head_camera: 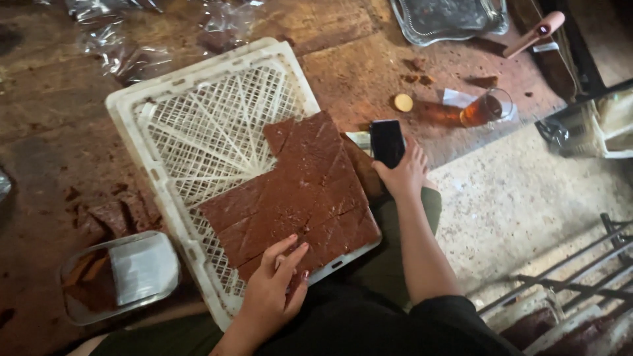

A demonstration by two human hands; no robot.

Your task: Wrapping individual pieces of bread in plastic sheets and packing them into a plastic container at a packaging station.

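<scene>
Two hands busy: our left hand [273, 280], fingers together, presses the scored brown slab [297, 191] stretching away up-right on the white crate [142, 138], right hand [403, 173] gripping a black phone [387, 142] beside it.

The left hand [277, 280] lies palm down at the near side, fingers [285, 249] stretched forward and slightly spread. The right hand [403, 173] reaches farther out on a bare, straight forearm, fingers curled in a grip.

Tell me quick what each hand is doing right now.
Left hand: open, fingers resting on the cut brown slab in the white crate.
Right hand: closed around a dark phone.
</scene>
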